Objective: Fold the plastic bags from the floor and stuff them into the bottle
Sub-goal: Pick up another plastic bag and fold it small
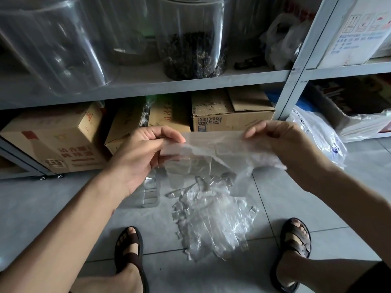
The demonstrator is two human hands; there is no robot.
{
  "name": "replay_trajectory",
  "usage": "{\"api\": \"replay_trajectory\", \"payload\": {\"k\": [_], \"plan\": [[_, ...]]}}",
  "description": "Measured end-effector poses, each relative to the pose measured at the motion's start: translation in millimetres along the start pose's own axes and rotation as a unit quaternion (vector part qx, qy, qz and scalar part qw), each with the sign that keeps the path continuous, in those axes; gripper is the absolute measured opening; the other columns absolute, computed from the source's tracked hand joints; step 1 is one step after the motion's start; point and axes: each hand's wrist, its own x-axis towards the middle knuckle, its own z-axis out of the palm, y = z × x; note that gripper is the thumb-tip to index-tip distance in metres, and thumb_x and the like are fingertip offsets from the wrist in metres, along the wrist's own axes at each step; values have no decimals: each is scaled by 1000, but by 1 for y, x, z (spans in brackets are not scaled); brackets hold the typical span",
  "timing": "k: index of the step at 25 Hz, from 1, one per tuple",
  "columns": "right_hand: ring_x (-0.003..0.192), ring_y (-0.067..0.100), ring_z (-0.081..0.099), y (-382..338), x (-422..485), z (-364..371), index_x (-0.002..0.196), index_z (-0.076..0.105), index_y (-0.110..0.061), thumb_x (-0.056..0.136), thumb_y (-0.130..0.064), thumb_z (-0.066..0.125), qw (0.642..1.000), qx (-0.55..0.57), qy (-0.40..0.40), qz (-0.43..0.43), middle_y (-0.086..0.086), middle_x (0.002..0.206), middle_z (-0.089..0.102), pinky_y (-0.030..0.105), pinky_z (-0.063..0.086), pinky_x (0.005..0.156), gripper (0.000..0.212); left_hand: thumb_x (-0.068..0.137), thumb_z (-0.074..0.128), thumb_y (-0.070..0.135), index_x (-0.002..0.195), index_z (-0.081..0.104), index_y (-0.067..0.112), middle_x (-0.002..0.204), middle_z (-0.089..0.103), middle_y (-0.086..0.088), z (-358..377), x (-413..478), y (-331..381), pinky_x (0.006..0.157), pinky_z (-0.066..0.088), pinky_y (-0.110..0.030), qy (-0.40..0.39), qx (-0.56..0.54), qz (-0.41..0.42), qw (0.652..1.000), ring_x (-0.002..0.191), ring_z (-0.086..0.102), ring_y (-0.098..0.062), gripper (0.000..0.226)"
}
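Observation:
I hold a clear plastic bag [213, 151] stretched in the air between both hands. My left hand [143, 153] pinches its left top corner, and my right hand [283, 144] pinches its right top edge. Below it, on the tiled floor, lies a heap of several clear plastic bags [213, 218]. A clear, squarish plastic bottle [151, 192] stands on the floor just left of the heap, partly hidden by my left hand and the held bag.
A grey metal shelf [148, 85] stands in front, carrying large clear jars [194, 39]. Cardboard boxes [230, 117] sit under it. More plastic bags [321, 132] lie at the right. My sandalled feet [129, 250] flank the heap.

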Motion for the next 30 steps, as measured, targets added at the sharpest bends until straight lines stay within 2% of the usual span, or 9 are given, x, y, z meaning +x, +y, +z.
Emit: {"api": "replay_trajectory", "payload": {"k": [3, 11, 13, 15, 17, 19, 21, 23, 30], "plan": [[81, 22, 73, 3, 1, -1, 115, 68, -12, 95, 6, 56, 1000, -7, 8, 12, 13, 96, 75, 25, 59, 68, 30, 84, 65, 12, 93, 74, 18, 94, 76, -2, 0, -1, -1, 56, 56, -23, -5, 26, -3, 1000, 74, 69, -11, 14], [69, 13, 68, 2, 1, 3, 93, 71, -8, 91, 3, 59, 999, 14, -24, 29, 3, 80, 71, 20, 56, 63, 17, 80, 62, -1, 110, 72, 25, 107, 75, -5, -1, -1, -1, 63, 56, -30, -64, 64, 31, 995, 94, 67, -20, 40], [74, 15, 67, 0, -2, 3, 90, 72, -9, 94, 7, 51, 997, 10, -48, 54, 5, 83, 71, 21, 56, 65, 27, 79, 57, -16, 116, 69, 22, 114, 74, -4, 1, -3, -1, 77, 56, -21, -105, 72, 81, 989, 109, 67, -13, 54], [76, 14, 68, -3, -5, 3, 85, 72, -8, 95, 11, 41, 994, 32, -59, 83, 3, 82, 72, 20, 56, 62, 38, 81, 58, -14, 106, 74, 17, 115, 74, -4, 4, -5, 1, 90, 53, -21, -110, 89, 110, 984, 117, 65, -13, 43], [69, 10, 69, -2, -7, 5, 70, 75, -12, 91, 4, 47, 990, 75, -50, 111, 0, 73, 72, 18, 54, 55, 38, 84, 62, -1, 86, 80, 20, 104, 77, -4, 6, -6, 0, 88, 55, -22, -76, 77, 87, 990, 107, 69, -14, 28], [60, 9, 67, 2, -5, 9, 62, 75, -13, 73, -12, 66, 980, 125, -26, 155, 0, 70, 70, 20, 54, 52, 14, 88, 63, 9, 75, 81, 27, 91, 78, -1, 11, -7, -5, 84, 58, -29, -3, 40, 7, 999, 90, 74, -16, 29], [59, 12, 64, 10, -1, 12, 82, 73, -13, 80, -19, 70, 964, 148, 0, 220, 3, 77, 68, 23, 56, 53, 7, 89, 65, 16, 83, 79, 21, 91, 78, -3, 15, -8, -9, 81, 57, -37, 37, -29, -90, 995, 79, 75, -20, 16], [61, 15, 64, 16, 3, 13, 100, 66, -10, 90, -19, 65, 950, 163, 33, 265, 6, 83, 67, 26, 57, 53, 14, 91, 65, 22, 93, 77, 18, 92, 79, -2, 19, -10, -12, 65, 58, -30, 44, -49, -154, 986, 66, 74, -16, 13], [52, 17, 68, 12, 5, 14, 84, 69, -5, 93, -14, 63, 941, 185, 117, 257, 7, 70, 72, 33, 61, 51, 15, 96, 56, 37, 106, 75, 9, 101, 76, -17, 10, -3, -15, 82, 62, -39, 24, -21, -150, 988, 89, 76, -27, 35]]}}
